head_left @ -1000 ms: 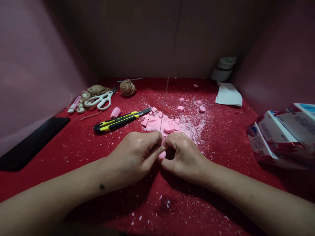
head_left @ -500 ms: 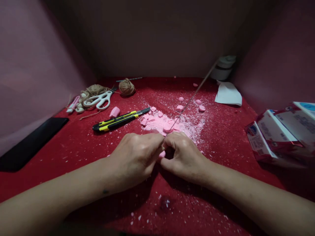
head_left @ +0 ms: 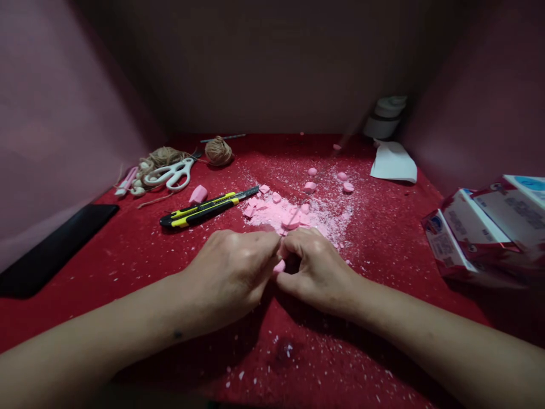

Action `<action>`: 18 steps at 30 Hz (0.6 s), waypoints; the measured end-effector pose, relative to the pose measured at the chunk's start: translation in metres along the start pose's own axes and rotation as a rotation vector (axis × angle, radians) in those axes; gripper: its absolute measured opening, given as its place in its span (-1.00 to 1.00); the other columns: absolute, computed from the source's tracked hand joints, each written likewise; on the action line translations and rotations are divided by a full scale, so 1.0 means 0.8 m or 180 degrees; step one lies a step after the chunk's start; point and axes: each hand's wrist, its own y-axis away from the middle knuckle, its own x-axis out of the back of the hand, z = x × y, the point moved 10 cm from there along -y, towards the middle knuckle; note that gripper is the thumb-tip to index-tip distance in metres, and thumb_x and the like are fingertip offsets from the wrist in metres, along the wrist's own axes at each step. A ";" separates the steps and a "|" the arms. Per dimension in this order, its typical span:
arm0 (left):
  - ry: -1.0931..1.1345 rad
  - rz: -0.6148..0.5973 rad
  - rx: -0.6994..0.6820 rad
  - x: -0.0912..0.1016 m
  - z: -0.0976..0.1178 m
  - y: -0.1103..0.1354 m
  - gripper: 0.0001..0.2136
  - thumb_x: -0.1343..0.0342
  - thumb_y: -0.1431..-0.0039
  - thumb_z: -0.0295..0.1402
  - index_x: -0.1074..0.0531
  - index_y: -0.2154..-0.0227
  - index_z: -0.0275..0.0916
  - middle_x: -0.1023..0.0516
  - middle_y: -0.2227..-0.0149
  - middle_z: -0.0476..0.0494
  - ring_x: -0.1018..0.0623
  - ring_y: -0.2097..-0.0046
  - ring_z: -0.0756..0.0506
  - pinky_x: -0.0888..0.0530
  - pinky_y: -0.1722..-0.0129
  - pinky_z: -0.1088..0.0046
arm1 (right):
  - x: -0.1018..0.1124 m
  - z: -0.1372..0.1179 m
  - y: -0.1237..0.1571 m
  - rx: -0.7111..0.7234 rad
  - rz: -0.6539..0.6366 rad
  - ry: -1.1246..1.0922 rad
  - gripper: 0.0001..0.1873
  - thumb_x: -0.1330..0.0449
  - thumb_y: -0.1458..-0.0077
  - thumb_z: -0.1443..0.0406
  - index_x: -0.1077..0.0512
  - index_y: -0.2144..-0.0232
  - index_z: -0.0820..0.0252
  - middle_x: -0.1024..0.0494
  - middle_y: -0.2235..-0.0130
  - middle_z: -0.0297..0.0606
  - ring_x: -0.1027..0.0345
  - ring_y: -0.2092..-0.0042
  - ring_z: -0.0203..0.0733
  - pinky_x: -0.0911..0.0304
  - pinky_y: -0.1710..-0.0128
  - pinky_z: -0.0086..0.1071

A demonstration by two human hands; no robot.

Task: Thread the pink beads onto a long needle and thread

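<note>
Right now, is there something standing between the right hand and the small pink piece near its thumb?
Nothing visible: the right hand meets the pink piece directly. The left hand is on its other side.

this is looking like a craft nook. scissors (head_left: 174, 169), twine (head_left: 218, 151) and a cutter (head_left: 204, 211) are lying on a red tabletop (head_left: 140, 255).

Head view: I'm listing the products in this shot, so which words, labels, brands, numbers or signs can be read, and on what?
None can be read for certain.
Cartons at the right: printing on their sides, too small and blurred.
Round emblem on the leftmost carton: too blurred to read.
Blue patch on the carton at the picture's right edge: no legible lettering.
Yellow-and-black cutter: no legible marking.
</note>
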 end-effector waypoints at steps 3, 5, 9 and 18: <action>0.0239 -0.0193 0.0078 -0.003 0.001 -0.001 -0.85 0.06 -0.13 -0.48 -0.30 0.54 -0.30 -0.32 0.61 0.02 -0.26 0.60 0.06 -0.18 0.56 0.54 | -0.001 -0.001 0.000 0.0019 -0.0055 -0.0041 -0.90 -0.14 0.16 0.36 -0.25 0.61 0.20 -0.35 0.53 -0.33 -0.13 0.43 -0.30 -0.03 0.38 -0.39; 0.0457 -0.0237 0.0116 -0.005 0.001 -0.003 -0.87 0.04 -0.12 -0.50 -0.33 0.50 -0.31 -0.35 0.58 0.01 -0.30 0.57 0.06 -0.21 0.53 0.55 | -0.001 -0.003 -0.001 0.0014 -0.0089 -0.0069 -0.89 -0.13 0.15 0.36 -0.24 0.63 0.20 -0.36 0.54 -0.33 -0.13 0.43 -0.30 -0.03 0.38 -0.39; 0.0568 -0.0073 0.0144 -0.004 -0.003 -0.006 -0.89 0.03 -0.11 -0.51 -0.37 0.48 -0.33 -0.39 0.55 0.00 -0.34 0.52 0.06 -0.24 0.48 0.56 | -0.001 -0.005 -0.002 0.0033 -0.0086 -0.0057 -0.86 -0.12 0.16 0.37 -0.20 0.64 0.20 -0.34 0.54 -0.33 -0.13 0.44 -0.30 -0.03 0.39 -0.39; 0.0835 0.0259 0.0181 0.021 -0.005 -0.010 -0.76 0.00 -0.12 -0.52 -0.21 0.64 -0.31 -0.15 0.66 0.13 -0.18 0.60 0.14 -0.14 0.58 0.63 | -0.003 0.002 0.000 -0.0064 -0.0029 0.0038 -0.81 -0.13 0.12 0.31 -0.18 0.64 0.19 -0.31 0.54 -0.33 -0.12 0.43 -0.30 -0.04 0.40 -0.39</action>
